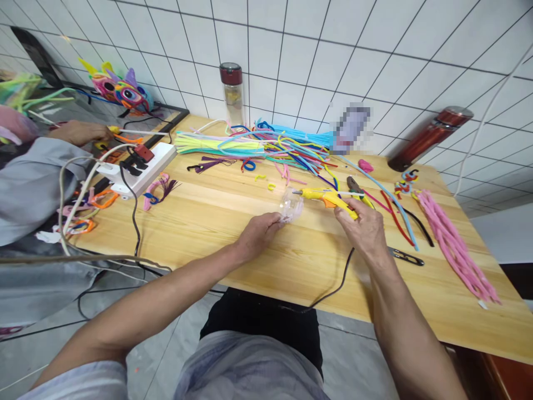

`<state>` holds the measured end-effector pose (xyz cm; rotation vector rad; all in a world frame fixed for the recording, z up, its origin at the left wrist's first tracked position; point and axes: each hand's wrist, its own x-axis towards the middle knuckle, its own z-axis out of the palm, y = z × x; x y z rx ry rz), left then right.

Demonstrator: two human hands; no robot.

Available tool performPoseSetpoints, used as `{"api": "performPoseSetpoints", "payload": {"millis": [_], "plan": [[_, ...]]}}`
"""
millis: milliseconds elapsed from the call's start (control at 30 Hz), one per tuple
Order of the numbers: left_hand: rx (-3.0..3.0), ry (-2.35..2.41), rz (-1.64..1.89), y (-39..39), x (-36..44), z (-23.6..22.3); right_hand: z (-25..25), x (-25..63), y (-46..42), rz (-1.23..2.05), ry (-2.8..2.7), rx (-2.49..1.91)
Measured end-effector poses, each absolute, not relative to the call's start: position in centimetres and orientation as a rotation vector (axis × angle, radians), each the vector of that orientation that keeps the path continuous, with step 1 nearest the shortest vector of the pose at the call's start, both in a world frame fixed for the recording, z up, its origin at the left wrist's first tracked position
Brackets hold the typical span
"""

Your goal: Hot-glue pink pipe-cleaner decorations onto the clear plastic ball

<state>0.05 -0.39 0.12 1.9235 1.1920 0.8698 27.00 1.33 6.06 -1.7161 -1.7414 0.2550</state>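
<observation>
My right hand (364, 225) is wrapped round the handle of a yellow hot glue gun (322, 195). The gun's nozzle points left, close to a clear, crinkled plastic piece (291, 208); I cannot tell whether the two touch. My left hand (260, 233) pinches that plastic piece by its near edge, a little above the table. From the gun a black cord runs down over the table's front edge. Just behind my right hand lie pliers (355, 188), partly hidden by it. Small yellow bits (270, 187) lie beyond the plastic piece.
Bundled pipe cleaners (225, 145) lie along the back. A glass bottle (233, 94) and a leaning red thermos (433, 139) stand by the wall. Pink twisted strands (453, 244) and black scissors (406, 256) lie right. Leftward are a power strip (144, 169), cords and another person's hand (85, 132).
</observation>
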Motion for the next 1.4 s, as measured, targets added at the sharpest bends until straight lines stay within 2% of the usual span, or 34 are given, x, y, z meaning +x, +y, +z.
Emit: {"api": "performPoseSetpoints", "payload": {"millis": [1033,1400], "plan": [[1.884,1.149,0.851,-0.34,0.07,0.51,6.28,27.09,1.02,0.213,-1.777,-1.729],[1.872,1.138,0.858,-0.18,0.05,0.62,6.35,26.75,1.4,0.292,-1.674,-1.801]]}}
